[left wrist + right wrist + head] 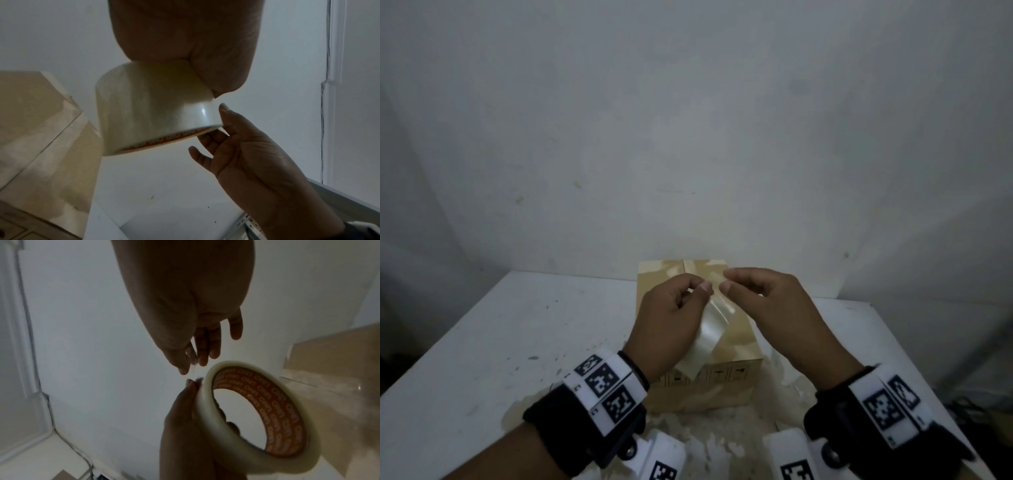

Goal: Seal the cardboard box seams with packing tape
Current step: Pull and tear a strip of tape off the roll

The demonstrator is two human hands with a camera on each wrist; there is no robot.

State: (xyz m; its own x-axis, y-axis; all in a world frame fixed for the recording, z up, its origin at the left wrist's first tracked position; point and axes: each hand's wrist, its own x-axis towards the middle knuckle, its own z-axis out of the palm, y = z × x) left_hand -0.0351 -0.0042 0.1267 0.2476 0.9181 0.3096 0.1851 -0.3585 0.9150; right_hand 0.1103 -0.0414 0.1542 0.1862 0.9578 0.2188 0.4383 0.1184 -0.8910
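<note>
A brown cardboard box (739, 342) stands on the white table (517, 325), with glossy tape strips across its top seam. My left hand (698, 291) holds a roll of clear packing tape (710, 329) over the box, fingers curled through its orange core (273, 410) and thumb on the outer face. My right hand (726, 281) is just right of the roll, fingers loosely extended. One of its fingertips (223, 107) touches the roll's rim (205, 113). Whether a loose tape end lies between the right thumb and fingers is too faint to tell.
Torn pale tape scraps (722, 438) litter the table in front of the box (41, 129). A plain white wall (688, 137) stands right behind the table. A cable (324, 113) runs down the wall to the right, above a metal rack (251, 225).
</note>
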